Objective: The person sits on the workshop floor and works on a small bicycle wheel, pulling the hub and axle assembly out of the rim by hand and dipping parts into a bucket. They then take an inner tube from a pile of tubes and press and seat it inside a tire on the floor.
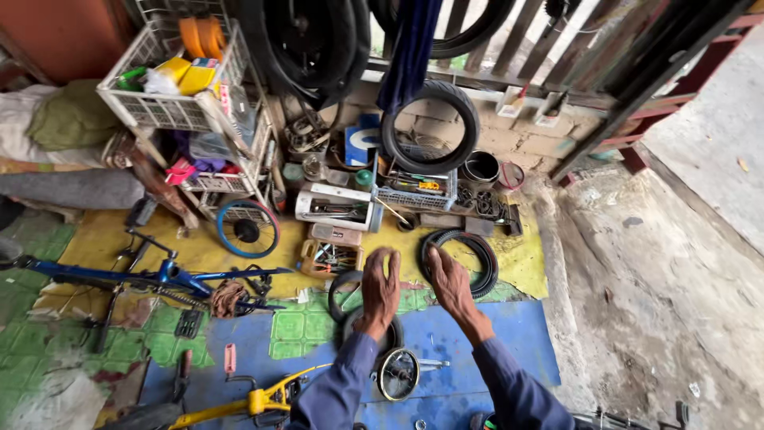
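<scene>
A blue frame is laid flat at the floor's left edge, beside a blue-rimmed wheel. The left hand and right hand are raised with fingers spread apart, nothing gripped. Beneath them, small tyres are stacked on the mat, probably kept within reach. A larger tyre is seen just right.

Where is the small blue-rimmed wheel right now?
In the head view, the blue-rimmed wheel stands on the yellow mat left of centre, leaning by the white wire rack, just above the blue bicycle frame and left of the left hand.
</scene>
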### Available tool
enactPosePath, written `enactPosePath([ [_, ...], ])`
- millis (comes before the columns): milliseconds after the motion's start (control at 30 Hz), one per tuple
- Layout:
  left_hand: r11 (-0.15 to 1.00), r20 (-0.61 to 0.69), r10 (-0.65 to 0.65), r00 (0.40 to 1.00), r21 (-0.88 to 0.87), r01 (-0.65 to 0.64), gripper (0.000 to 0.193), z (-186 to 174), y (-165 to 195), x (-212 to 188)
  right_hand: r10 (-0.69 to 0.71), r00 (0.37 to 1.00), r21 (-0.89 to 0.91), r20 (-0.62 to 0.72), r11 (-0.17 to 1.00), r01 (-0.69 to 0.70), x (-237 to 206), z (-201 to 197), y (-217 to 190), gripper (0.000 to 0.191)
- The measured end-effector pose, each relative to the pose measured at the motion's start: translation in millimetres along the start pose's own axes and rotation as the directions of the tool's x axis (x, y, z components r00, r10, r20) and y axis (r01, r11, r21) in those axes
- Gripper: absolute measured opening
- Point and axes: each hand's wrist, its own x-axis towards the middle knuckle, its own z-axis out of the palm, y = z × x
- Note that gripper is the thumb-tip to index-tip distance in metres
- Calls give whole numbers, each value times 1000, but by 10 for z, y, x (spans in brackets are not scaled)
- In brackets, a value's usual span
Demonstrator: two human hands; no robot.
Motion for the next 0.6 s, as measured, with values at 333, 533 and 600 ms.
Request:
enactPosePath([
  [333, 999, -146, 43, 988, -5, -44, 42, -377, 359, 1065, -162, 965, 77, 206, 986, 149, 1048, 84, -834, 63],
  [533, 908, -182, 315, 932, 342, -241, 44, -16, 157, 1868, -315, 902, 105, 295, 949, 297, 2188, -8, -676, 65],
  [600, 917, -195, 193, 962, 384, -106, 44, 262, 67, 2026, -333, 871, 124, 361, 943, 308, 2600, -159, -435, 66],
])
